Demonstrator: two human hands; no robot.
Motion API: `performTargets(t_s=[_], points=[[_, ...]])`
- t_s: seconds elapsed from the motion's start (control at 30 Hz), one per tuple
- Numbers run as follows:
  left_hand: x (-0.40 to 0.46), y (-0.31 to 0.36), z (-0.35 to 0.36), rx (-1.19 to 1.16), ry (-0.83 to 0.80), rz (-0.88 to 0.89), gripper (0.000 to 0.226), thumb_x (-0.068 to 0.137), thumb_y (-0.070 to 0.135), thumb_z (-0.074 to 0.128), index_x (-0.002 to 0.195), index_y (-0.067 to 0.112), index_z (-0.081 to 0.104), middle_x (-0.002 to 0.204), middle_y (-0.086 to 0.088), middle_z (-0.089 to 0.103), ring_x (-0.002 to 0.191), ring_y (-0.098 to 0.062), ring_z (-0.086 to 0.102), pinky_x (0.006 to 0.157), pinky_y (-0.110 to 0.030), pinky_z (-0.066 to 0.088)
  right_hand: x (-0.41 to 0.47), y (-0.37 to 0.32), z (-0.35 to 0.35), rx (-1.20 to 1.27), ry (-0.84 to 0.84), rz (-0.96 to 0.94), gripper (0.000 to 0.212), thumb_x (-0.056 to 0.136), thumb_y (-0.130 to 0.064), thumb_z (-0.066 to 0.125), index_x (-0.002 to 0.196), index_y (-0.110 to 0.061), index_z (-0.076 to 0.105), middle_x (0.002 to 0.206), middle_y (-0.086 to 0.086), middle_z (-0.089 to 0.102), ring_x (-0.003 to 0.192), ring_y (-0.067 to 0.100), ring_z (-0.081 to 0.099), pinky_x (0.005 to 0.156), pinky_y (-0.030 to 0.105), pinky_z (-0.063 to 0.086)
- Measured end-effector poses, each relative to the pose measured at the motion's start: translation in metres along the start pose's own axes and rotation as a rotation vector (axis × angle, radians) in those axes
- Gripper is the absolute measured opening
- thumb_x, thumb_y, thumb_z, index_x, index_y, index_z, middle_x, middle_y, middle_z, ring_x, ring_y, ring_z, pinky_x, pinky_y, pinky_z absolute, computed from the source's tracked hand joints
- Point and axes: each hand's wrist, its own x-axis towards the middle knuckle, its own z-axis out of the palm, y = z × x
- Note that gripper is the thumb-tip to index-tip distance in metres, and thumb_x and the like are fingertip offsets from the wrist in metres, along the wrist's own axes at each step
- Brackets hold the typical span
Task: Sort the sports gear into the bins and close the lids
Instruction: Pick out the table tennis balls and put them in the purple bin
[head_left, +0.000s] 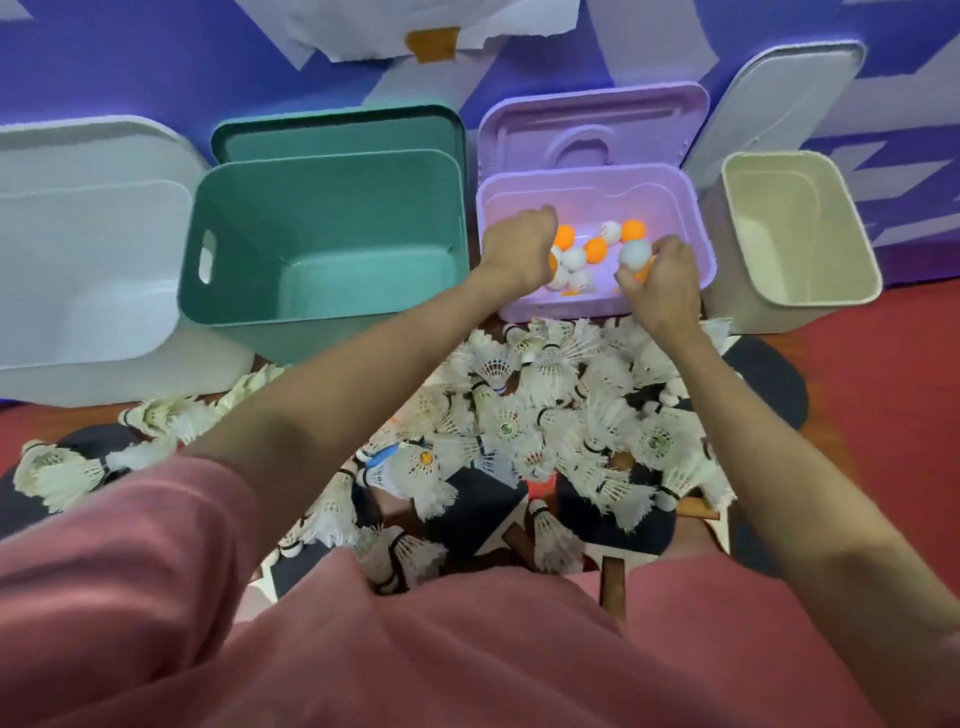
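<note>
Both my hands reach over the purple bin (698, 208), which holds several orange and white table tennis balls (595, 249). My right hand (662, 283) pinches a white ball (636, 253) at its fingertips above the bin. My left hand (517, 249) hovers over the bin's left side with fingers curled downward; what it holds, if anything, is hidden. A large pile of white feather shuttlecocks (545, 415) lies on the floor in front of the bins. The purple lid (592, 122) stands open behind its bin.
A teal bin (234, 218) stands left of the purple one, its lid (337, 130) leaning behind. A white bin (93, 312) sits far left, a cream bin (769, 171) far right with its lid (779, 98) behind. Red floor (883, 389) lies to the right.
</note>
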Motion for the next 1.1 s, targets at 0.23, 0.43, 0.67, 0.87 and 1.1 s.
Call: performTargets(t_s=[0.23, 0.43, 0.67, 0.87, 1.1], points=[[0.047, -0.008, 0.042, 0.043, -0.084, -0.038, 0.034, 0.085, 0.01, 0.057, 0.116, 0.004, 0.047, 0.119, -0.016, 0.056, 0.106, -0.037, 0.056, 0.069, -0.037, 0.039, 0.037, 0.01, 0.016, -0.185, -0.147, -0.156, 0.048, 0.089, -0.028, 0.058, 0.118, 0.007, 0.044, 0.113, 0.027, 0.049, 0.105, 0.039, 0.047, 0.08, 0.044, 0.036], [0.048, -0.015, 0.053, 0.102, -0.16, -0.011, 0.04, 0.085, 0.015, 0.058, 0.121, 0.002, 0.045, 0.117, -0.018, 0.055, 0.109, -0.035, 0.051, 0.07, -0.037, 0.038, 0.042, 0.018, 0.029, -0.205, -0.211, -0.149, 0.05, 0.09, -0.029, 0.057, 0.119, 0.008, 0.043, 0.115, 0.028, 0.048, 0.106, 0.04, 0.046, 0.081, 0.044, 0.036], [-0.008, -0.041, 0.027, -0.155, 0.128, 0.194, 0.036, 0.081, 0.016, 0.055, 0.115, 0.004, 0.056, 0.115, -0.015, 0.058, 0.108, -0.034, 0.052, 0.089, -0.043, 0.044, 0.014, 0.0, 0.039, -0.101, -0.15, -0.252, 0.039, 0.09, -0.022, 0.053, 0.118, 0.005, 0.047, 0.116, 0.025, 0.046, 0.106, 0.04, 0.045, 0.084, 0.044, 0.035], [-0.101, -0.071, 0.007, -0.17, 0.374, 0.199, 0.021, 0.088, 0.013, 0.05, 0.106, 0.009, 0.059, 0.105, -0.007, 0.06, 0.099, -0.027, 0.055, 0.08, -0.037, 0.046, -0.056, -0.058, 0.043, 0.208, -0.108, -0.511, 0.027, 0.085, -0.007, 0.052, 0.111, 0.0, 0.053, 0.108, 0.014, 0.05, 0.103, 0.025, 0.046, 0.088, 0.032, 0.038], [-0.19, -0.126, 0.017, -0.286, 0.492, -0.098, 0.017, 0.086, 0.003, 0.057, 0.102, 0.007, 0.062, 0.097, -0.005, 0.065, 0.087, -0.02, 0.058, 0.074, -0.027, 0.043, -0.111, -0.106, 0.072, 0.002, -0.394, -0.964, 0.035, 0.089, -0.004, 0.054, 0.124, -0.002, 0.052, 0.119, 0.012, 0.054, 0.105, 0.026, 0.053, 0.088, 0.036, 0.047]])
